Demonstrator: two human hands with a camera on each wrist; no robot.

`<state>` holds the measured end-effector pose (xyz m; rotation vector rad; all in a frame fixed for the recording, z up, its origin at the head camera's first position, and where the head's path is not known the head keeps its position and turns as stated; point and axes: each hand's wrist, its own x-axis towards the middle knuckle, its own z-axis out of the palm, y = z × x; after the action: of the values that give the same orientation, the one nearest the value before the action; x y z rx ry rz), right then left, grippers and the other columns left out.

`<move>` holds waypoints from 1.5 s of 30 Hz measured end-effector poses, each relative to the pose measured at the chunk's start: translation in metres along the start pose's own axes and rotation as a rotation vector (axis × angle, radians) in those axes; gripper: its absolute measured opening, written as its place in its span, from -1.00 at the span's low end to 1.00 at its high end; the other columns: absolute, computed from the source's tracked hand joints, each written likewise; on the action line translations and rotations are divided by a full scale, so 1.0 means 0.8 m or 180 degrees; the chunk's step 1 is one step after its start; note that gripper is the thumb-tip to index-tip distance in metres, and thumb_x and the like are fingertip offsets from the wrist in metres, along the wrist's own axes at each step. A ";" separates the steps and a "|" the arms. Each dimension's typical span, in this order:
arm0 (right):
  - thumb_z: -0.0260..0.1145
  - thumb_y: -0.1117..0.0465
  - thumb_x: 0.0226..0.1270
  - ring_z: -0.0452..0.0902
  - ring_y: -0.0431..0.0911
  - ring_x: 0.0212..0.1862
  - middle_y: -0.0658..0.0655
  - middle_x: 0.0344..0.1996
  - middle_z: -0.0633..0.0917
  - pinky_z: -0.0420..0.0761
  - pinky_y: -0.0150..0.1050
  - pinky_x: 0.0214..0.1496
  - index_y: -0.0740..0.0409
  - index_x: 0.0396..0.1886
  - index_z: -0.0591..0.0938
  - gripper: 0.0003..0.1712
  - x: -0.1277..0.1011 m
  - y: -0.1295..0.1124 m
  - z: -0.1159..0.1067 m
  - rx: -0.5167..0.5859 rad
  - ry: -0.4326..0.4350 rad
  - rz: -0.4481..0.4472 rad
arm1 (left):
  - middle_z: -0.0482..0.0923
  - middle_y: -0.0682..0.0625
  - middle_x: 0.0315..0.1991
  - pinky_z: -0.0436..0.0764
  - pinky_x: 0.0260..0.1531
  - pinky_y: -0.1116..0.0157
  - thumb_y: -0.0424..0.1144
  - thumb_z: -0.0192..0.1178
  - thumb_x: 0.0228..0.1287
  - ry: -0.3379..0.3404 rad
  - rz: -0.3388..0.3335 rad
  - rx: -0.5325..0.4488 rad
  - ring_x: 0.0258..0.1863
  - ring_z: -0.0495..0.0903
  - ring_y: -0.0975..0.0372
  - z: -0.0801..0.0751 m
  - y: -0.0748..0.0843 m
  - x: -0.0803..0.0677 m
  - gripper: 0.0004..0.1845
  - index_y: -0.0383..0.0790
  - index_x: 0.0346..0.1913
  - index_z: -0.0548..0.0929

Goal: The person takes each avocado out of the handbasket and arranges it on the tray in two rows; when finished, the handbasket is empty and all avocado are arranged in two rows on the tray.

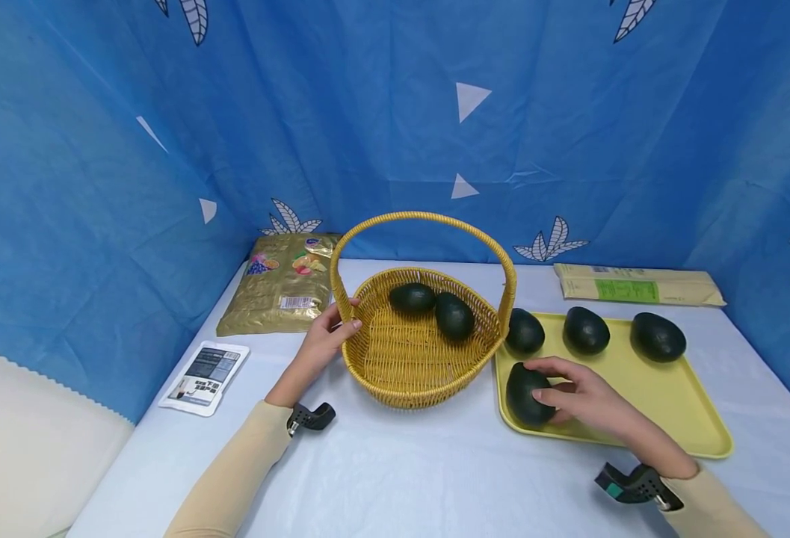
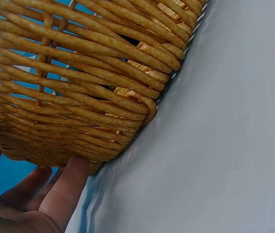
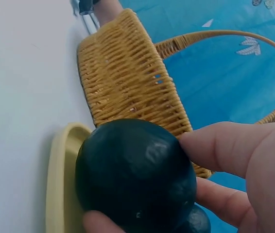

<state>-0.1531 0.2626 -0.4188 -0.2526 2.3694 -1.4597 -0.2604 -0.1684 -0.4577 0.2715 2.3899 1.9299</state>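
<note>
Landmark: wicker basket (image 1: 416, 351), mid-table, handle upright.

Right hand (image 1: 586, 400): fingers curled round a dark green avocado (image 1: 526, 393), thumb on its near side, fingers over the top. Right wrist view confirms the wrap, thumb and fingers pressed to the avocado's skin on opposite sides. This avocado sits under the palm, at the near left corner of the yellow tray (image 1: 670, 407), which lies just right of the basket. Whether it is lifted clear of the tray surface: cannot tell.

Left hand (image 1: 327, 338): on the basket's left wall, fingers curled at the rim where the handle joins. Left wrist view shows fingertips (image 2: 67, 182) touching the lower weave of the basket wall.

Inside the basket: two avocados (image 1: 435, 306), side by side at the far side, touching or nearly so.

On the tray, farther from the basket's near edge: three more avocados (image 1: 586, 330) in a row, the leftmost just beside the basket wall.

Behind the basket, left: gold snack bag (image 1: 287, 284). Left of the basket, near: small white packet (image 1: 205, 376). Behind the tray: flat cream package (image 1: 637, 284).
</note>
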 end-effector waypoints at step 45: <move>0.24 0.13 0.53 0.67 0.22 0.12 0.54 0.38 0.38 0.78 -0.10 -0.20 0.38 0.47 0.30 -0.33 -0.009 -0.009 -0.024 -0.0225 0.0136 0.0037 | 0.48 -0.33 0.34 0.64 0.03 0.34 -0.26 0.19 0.47 -0.0007 -0.0017 -0.0030 0.31 0.53 -0.11 0.000 0.001 -0.001 -0.49 -0.17 0.43 0.44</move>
<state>-0.1537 0.2773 -0.4030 -0.2270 2.4552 -1.3913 -0.2594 -0.1681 -0.4569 0.2664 2.3771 1.9369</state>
